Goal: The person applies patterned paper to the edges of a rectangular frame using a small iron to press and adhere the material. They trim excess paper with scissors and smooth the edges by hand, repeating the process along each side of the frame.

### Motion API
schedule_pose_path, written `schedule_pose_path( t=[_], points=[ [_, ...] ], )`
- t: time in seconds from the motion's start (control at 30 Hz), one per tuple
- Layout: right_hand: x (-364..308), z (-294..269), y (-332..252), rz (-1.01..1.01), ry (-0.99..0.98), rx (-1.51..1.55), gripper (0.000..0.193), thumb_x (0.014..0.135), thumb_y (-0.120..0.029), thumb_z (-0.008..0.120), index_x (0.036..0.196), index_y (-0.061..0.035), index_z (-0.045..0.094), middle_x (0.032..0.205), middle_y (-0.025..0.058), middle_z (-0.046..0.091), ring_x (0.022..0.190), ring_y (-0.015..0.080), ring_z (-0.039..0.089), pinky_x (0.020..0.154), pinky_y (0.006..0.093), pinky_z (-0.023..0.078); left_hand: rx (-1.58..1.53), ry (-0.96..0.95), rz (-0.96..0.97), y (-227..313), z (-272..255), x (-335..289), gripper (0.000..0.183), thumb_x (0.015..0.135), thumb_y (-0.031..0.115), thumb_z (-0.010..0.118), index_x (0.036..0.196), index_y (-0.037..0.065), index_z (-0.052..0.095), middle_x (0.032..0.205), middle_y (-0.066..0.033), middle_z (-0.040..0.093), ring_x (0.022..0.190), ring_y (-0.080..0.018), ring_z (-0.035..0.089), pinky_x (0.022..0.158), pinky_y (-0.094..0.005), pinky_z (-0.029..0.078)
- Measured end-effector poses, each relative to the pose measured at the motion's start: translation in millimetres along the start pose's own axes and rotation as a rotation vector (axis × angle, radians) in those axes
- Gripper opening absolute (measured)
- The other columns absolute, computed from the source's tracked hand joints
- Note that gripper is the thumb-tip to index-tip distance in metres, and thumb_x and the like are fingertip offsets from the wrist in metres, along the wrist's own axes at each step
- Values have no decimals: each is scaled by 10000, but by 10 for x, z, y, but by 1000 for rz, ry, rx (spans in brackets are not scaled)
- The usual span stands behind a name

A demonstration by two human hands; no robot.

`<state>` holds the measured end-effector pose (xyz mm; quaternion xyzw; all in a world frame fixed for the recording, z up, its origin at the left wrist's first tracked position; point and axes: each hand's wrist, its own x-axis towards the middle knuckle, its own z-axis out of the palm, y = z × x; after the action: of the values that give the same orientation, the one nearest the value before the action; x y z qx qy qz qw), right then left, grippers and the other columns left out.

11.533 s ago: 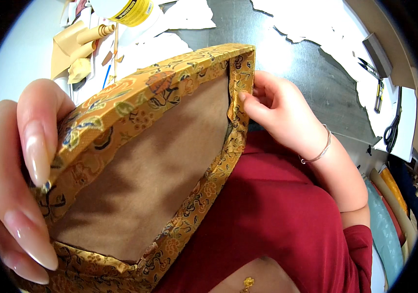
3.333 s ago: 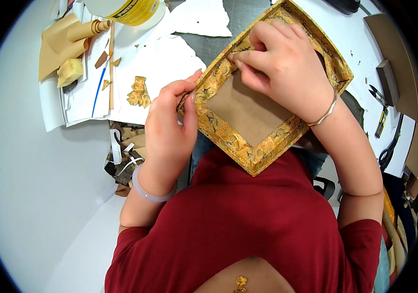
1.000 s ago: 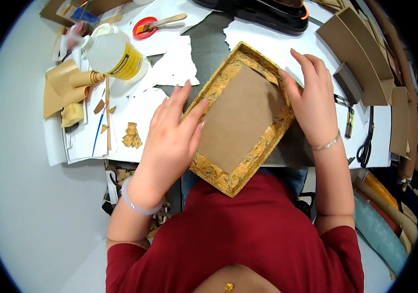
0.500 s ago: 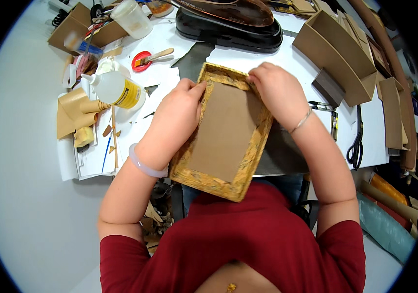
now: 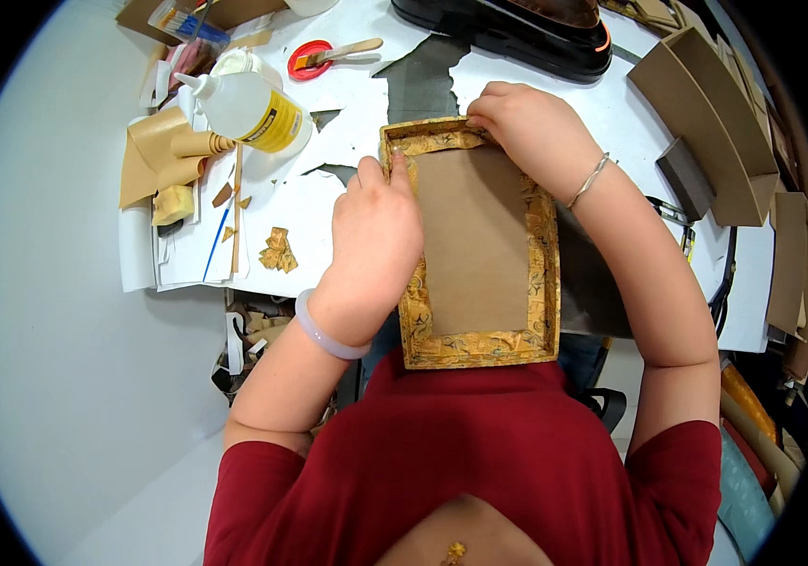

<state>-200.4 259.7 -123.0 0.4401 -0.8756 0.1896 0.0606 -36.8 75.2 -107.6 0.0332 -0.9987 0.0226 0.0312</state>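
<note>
A shallow rectangular box [image 5: 543, 283] with yellow patterned paper over its walls and inner border lies open side up, its plain brown floor showing. Its near end reaches over the table's front edge, close to my red shirt. My left hand [image 5: 377, 222] holds the far left corner, the index finger pressed inside it and the other fingers curled at the left wall. At the far wall, my right hand [image 5: 534, 127] pinches the rim between thumb and fingers. The undersides of both hands' grips are hidden.
Small patterned paper scraps [image 5: 278, 251] lie left of my left hand. Beyond are a glue bottle [image 5: 262, 115], a brush [image 5: 338, 53] on a red lid [image 5: 296, 72] and a yellow sponge [image 5: 174, 205]. Brown board boxes [image 5: 706, 123] stand right; a black case [image 5: 517, 38] is at the back.
The box has turned from a slant to nearly straight. My left index finger now reaches into the corner, and my right hand stays at the far rim. The whole view has shifted.
</note>
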Motion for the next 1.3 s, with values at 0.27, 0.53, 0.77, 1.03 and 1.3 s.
schedule_pose_path(
  t=[0.27,0.53,0.77,1.03,1.3],
  points=[
    [-18,-4,-39,69,41,124,172,1014,-199,688,1084,-64,768,1068,100,721,1027,323,706,897,416,583,-58,158,38,-31,36,-71,456,927,85,727,1382,57,716,1297,-229,632,1196,-380,639,1019,-488,507],
    [-414,-258,-95,-8,293,15,319,797,-178,899,1049,-92,725,1196,77,675,1148,308,648,1083,462,486,-171,285,222,-155,-135,369,426,852,195,862,1231,61,721,1467,-164,599,1362,-360,574,1225,-579,345],
    [-785,-338,-299,468,262,173,429,851,-215,890,1183,-34,686,1172,148,709,1080,348,696,959,432,567,-618,45,291,-35,-74,873,298,979,194,776,1215,33,693,1193,-148,758,1041,-366,738,972,-451,586],
    [-775,-306,-434,473,70,44,203,1027,-180,652,951,5,690,884,193,736,832,375,745,749,465,613,-554,49,474,-99,-161,1227,194,1026,161,701,1141,28,785,1044,-185,771,943,-399,719,855,-429,582],
    [78,-828,-244,-120,64,-206,100,930,-67,636,982,-47,719,1017,113,740,966,321,761,810,415,633,-993,-106,-42,-570,-685,674,357,1098,266,677,1323,-3,745,1029,-32,766,882,-119,691,766,-300,590]
  ],
)
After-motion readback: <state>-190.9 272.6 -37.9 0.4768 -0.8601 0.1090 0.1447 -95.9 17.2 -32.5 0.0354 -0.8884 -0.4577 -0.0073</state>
